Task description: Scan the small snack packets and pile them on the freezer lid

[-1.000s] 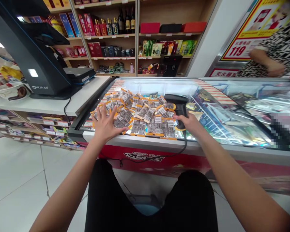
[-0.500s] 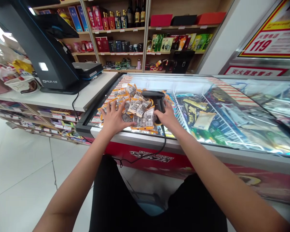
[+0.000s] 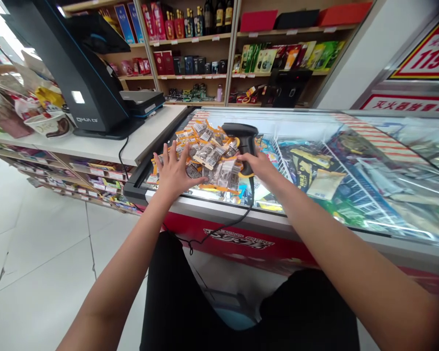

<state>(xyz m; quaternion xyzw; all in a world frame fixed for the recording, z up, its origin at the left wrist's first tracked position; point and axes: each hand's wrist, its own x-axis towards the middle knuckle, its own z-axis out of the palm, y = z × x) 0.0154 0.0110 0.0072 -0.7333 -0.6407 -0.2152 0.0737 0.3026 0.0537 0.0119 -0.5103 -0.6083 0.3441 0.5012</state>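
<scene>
A heap of small clear packets with orange edges and printed labels (image 3: 209, 155) lies on the glass lid of a chest freezer (image 3: 278, 207). My left hand (image 3: 174, 173) rests on the heap's left side, fingers spread and thumb stretched to the right. At the heap's right edge, my right hand (image 3: 260, 165) has its fingers around the handle of a black barcode scanner (image 3: 246, 142). The scanner's head points left, over the back of the heap. Its black cable (image 3: 243, 218) hangs over the freezer's front edge. My right fingertips are partly hidden behind the handle.
On the left counter (image 3: 161, 126) stand a dark scale terminal (image 3: 98, 114) and a white paper tub (image 3: 49, 124). Bagged goods (image 3: 322, 183) show under the glass at right. Stocked shelves (image 3: 190, 75) line the back. A stool (image 3: 236, 317) is between my legs.
My right hand and the scanner have shifted slightly away from me, and more of the scanner shows clear of the packets. My left hand stays spread on the heap. The view has turned slightly left.
</scene>
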